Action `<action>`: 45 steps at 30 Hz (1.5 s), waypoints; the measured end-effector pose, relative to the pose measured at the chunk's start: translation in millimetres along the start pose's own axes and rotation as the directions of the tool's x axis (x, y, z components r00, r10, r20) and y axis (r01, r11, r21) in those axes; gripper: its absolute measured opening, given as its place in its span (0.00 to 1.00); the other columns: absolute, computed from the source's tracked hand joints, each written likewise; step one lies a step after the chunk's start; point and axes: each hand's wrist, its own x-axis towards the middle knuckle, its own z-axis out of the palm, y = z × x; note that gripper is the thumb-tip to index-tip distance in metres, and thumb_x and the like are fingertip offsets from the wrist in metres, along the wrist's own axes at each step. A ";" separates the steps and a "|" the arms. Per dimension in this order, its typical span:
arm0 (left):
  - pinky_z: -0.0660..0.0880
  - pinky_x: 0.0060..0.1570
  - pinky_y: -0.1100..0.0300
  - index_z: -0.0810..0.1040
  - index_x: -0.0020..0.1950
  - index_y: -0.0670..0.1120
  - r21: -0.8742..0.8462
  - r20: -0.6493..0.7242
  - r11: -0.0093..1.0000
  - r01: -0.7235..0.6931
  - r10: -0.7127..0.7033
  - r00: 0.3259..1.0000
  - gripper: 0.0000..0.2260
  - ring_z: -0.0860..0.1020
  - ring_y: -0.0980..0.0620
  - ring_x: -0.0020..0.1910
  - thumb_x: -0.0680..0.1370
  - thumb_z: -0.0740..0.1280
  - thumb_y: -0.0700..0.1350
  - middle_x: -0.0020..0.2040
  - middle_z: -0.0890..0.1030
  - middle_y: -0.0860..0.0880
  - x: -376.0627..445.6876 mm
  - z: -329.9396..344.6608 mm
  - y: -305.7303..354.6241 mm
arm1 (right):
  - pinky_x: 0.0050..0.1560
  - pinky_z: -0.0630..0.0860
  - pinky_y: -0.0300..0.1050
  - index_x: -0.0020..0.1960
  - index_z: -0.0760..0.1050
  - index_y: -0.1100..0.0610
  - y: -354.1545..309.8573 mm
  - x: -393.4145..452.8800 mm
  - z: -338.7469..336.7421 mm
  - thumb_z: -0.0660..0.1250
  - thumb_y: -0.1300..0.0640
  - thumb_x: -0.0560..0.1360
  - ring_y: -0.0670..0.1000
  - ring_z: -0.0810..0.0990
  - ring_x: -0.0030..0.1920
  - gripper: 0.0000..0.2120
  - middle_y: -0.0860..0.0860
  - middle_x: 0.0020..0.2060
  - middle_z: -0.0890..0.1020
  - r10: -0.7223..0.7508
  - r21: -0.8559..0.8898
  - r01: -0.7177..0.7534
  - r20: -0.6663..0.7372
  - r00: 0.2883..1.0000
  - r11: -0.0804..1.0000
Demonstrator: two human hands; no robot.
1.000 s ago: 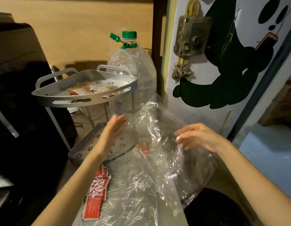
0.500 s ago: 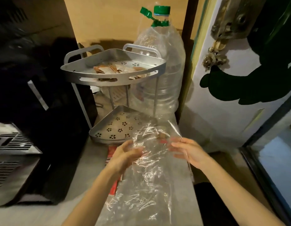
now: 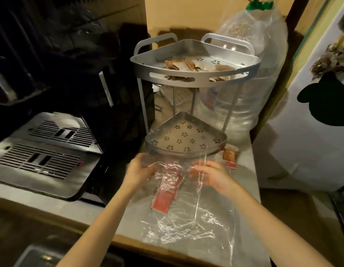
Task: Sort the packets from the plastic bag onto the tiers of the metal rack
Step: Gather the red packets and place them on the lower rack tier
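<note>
A clear plastic bag [image 3: 188,220] lies flat on the grey counter in front of the two-tier metal rack [image 3: 140,101]. My left hand [image 3: 140,170] and my right hand [image 3: 211,176] both grip the bag's far edge, just short of the rack's lower tier [image 3: 209,135], which holds nothing. Red packets [image 3: 165,193] lie between my hands, under or inside the bag. Brown packets [image 3: 188,65] lie on the upper tier [image 3: 148,62]. One more packet [image 3: 230,156], brown and red, lies on the counter right of the lower tier.
A large clear water bottle [image 3: 254,79] stands behind the rack on the right. A black appliance [image 3: 74,74] and a grey vented unit [image 3: 42,153] fill the left. A white door with a dark green figure [image 3: 317,116] is at the right. The counter's front edge [image 3: 101,224] is near.
My view has tilted downwards. Both hands came down and together onto the bag's far edge, and the bag went from raised and spread to lying flat on the counter.
</note>
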 end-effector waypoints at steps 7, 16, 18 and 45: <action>0.42 0.72 0.48 0.38 0.74 0.46 0.663 0.005 0.711 -0.234 0.309 0.951 0.38 0.40 0.40 0.75 0.76 0.62 0.50 0.74 0.38 0.45 -15.1 3.8 -31.5 | 0.34 0.82 0.45 0.50 0.75 0.61 15.5 20.0 49.1 0.66 0.67 0.73 0.52 0.83 0.38 0.06 0.56 0.41 0.82 0.081 -0.029 -0.082 -0.028 0.996 0.996; 0.31 0.67 0.56 0.39 0.74 0.51 0.673 0.279 0.643 -0.365 0.237 0.931 0.26 0.33 0.56 0.71 0.79 0.41 0.59 0.76 0.40 0.52 -9.4 36.0 -70.0 | 0.26 0.76 0.36 0.48 0.77 0.60 21.9 24.7 68.2 0.67 0.65 0.73 0.45 0.81 0.29 0.05 0.53 0.37 0.82 0.027 -0.195 -0.038 -0.061 0.998 0.980; 0.33 0.70 0.53 0.38 0.74 0.52 0.671 0.283 0.654 -0.348 0.208 0.936 0.26 0.35 0.58 0.71 0.79 0.39 0.60 0.76 0.40 0.52 -5.9 40.9 -76.2 | 0.23 0.74 0.36 0.45 0.77 0.58 21.0 23.1 67.6 0.67 0.61 0.73 0.44 0.80 0.25 0.01 0.53 0.36 0.82 -0.015 -0.241 0.005 -0.039 0.999 0.971; 0.31 0.69 0.56 0.41 0.74 0.51 0.666 0.233 0.677 -0.313 0.209 0.950 0.32 0.43 0.55 0.75 0.73 0.28 0.63 0.77 0.47 0.53 0.5 50.9 -96.8 | 0.27 0.73 0.40 0.52 0.78 0.61 35.7 -39.3 -44.2 0.74 0.53 0.66 0.49 0.76 0.33 0.19 0.53 0.37 0.79 0.247 -0.063 -0.318 -0.495 0.833 0.946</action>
